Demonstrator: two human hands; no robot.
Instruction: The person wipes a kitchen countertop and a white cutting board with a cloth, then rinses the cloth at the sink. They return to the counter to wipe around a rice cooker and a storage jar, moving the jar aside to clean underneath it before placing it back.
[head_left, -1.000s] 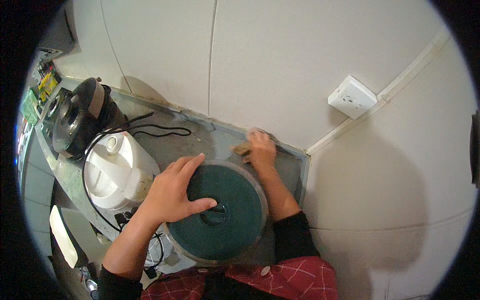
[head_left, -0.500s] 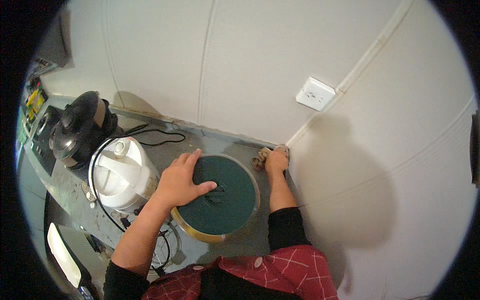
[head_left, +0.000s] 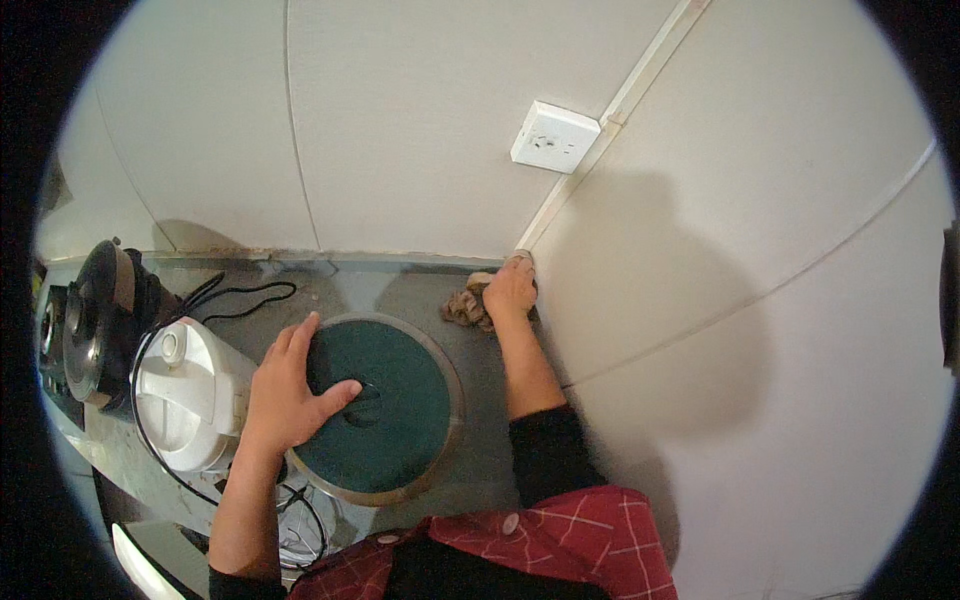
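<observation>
In the head view, the left hand (head_left: 288,395) lies open on a round container (head_left: 375,498), fingers spread over the left edge of its dark green lid (head_left: 400,425), thumb near the central grip. The right hand (head_left: 511,292) grips a crumpled brown cloth (head_left: 465,307) in the back right corner of the grey counter (head_left: 480,430). A white jug (head_left: 185,415) stands left of the container; a white socket (head_left: 557,137) sits on the wall (head_left: 400,120) above

The round dark-green lid (head_left: 395,430) is looking matt, like plastic; the crumpled brown cloth (head_left: 463,308) is appearing rough. The bulky white plastic jug (head_left: 190,395) is looking smooth, the round black appliance (head_left: 92,325) glossy.
</observation>
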